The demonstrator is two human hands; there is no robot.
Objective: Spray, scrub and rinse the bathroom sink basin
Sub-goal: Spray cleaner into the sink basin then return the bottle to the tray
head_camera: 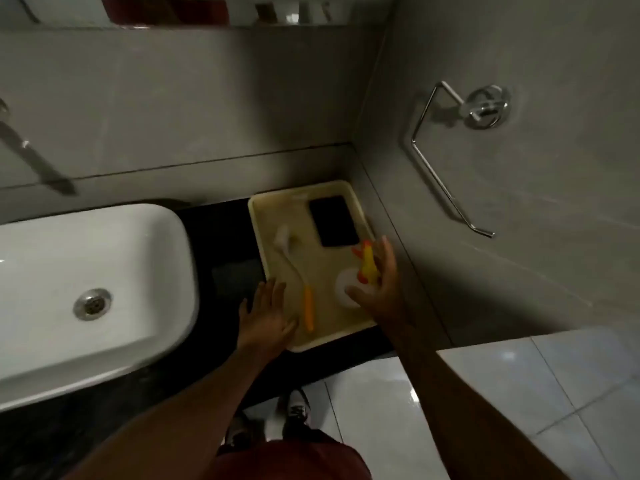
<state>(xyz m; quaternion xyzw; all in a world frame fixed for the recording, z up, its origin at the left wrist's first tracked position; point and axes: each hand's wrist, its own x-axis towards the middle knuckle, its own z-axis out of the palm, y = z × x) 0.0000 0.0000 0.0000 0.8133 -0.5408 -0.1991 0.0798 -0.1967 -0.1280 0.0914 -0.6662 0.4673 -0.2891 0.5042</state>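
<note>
The right hand (375, 282) is being spread wide around the spray bottle (366, 268) in the cream tray (256, 216), right of centre; whether the bottle is being gripped cannot be told. The left hand (266, 313) is being laid flat, fingers straight, on the tray's left rim. The sink basin (104, 258) is being shown at left.

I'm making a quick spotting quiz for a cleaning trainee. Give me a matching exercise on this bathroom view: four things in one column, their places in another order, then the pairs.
Things
1. basin
2. phone
3. brush
4. spray bottle

Places
A. in the near right part of the tray, at the right hand
B. left of the tray, on the dark counter
C. along the tray's left side, by the left hand
D. flat at the tray's far end

Pairs: 1-B; 2-D; 3-C; 4-A
</note>
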